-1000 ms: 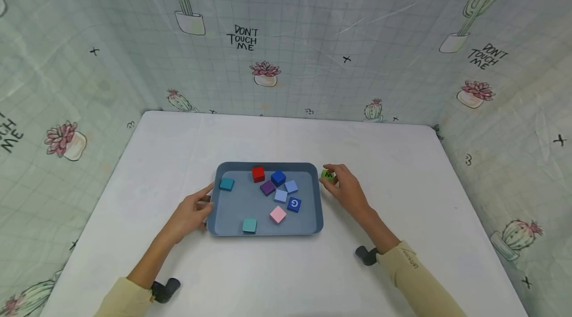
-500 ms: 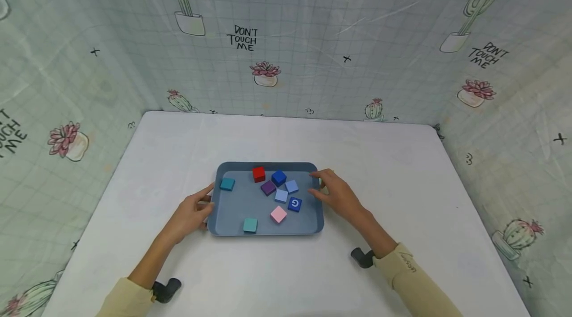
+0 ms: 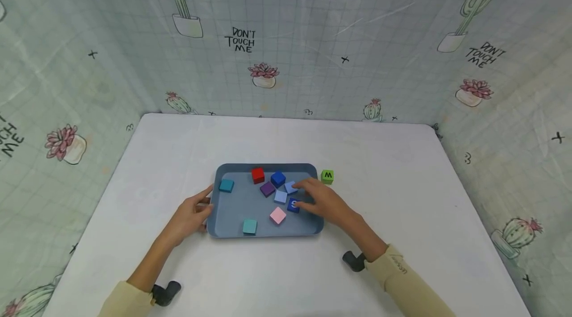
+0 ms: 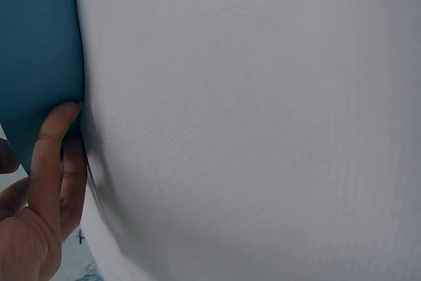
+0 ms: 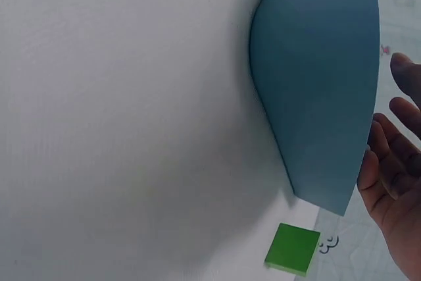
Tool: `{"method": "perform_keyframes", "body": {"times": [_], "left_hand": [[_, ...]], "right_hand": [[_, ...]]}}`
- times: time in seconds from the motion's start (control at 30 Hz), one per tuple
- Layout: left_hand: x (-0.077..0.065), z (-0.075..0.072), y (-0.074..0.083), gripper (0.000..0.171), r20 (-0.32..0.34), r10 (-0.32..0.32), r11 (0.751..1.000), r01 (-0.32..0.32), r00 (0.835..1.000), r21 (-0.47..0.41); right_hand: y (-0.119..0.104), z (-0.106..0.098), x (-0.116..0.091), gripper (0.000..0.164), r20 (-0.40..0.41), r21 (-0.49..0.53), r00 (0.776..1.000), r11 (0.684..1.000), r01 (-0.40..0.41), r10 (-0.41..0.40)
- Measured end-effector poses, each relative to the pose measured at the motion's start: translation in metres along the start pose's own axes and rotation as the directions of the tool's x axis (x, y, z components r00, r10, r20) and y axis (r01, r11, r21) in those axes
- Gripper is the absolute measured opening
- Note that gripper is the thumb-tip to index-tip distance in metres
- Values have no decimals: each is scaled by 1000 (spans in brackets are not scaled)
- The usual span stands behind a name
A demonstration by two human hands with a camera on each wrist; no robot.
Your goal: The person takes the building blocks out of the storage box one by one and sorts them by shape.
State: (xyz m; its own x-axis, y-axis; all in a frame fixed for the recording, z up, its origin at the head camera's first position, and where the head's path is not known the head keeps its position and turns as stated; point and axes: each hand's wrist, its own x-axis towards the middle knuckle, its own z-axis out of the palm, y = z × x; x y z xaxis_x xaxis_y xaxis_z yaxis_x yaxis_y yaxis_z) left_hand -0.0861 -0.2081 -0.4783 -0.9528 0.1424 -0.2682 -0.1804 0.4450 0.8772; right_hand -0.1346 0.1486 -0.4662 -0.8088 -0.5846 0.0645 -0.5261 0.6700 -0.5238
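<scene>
In the head view my right hand (image 3: pixel 329 202) reaches over the right side of a blue-grey tray (image 3: pixel 234 210). Its fingers are spread apart. The index fingertip overlaps a light blue block (image 3: pixel 289 187), and the thumb overlaps a dark blue block marked G (image 3: pixel 292 206). At the tray's left end, my left hand (image 3: pixel 185 217) touches the outer wall with relaxed fingers; the left wrist view has those fingers (image 4: pixel 56 123) against that wall. A green cube with a black letter (image 3: pixel 327 177) stands on the table just outside the tray's right side.
Inside the tray lie a red cube (image 3: pixel 257 175), a dark blue cube (image 3: pixel 278 179), a purple block (image 3: pixel 267 189), another light blue block (image 3: pixel 280 197), a pink block (image 3: pixel 277 215) and two teal blocks, one at front (image 3: pixel 250 227). Patterned cloth (image 3: pixel 286 58) surrounds the white table (image 3: pixel 384 158).
My right hand has let go of the green cube, leaving it beside the tray, and has moved left over the tray's blocks. The left hand has stayed at the tray's left end.
</scene>
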Motion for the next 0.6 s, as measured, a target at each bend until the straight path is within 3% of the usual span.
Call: {"method": "perform_keyframes", "body": {"times": [0.37, 0.6], "left_hand": [[-2, 2, -6, 59, -13, -2, 1000, 2, 1000, -5], [0, 3, -4, 59, -20, 12, 1000, -12, 1000, 1]], "right_hand": [[-4, 10, -4, 50, 64, 10, 998, 1000, 28, -28], [-5, 14, -3, 50, 41, -33, 996, 997, 76, -75]]}}
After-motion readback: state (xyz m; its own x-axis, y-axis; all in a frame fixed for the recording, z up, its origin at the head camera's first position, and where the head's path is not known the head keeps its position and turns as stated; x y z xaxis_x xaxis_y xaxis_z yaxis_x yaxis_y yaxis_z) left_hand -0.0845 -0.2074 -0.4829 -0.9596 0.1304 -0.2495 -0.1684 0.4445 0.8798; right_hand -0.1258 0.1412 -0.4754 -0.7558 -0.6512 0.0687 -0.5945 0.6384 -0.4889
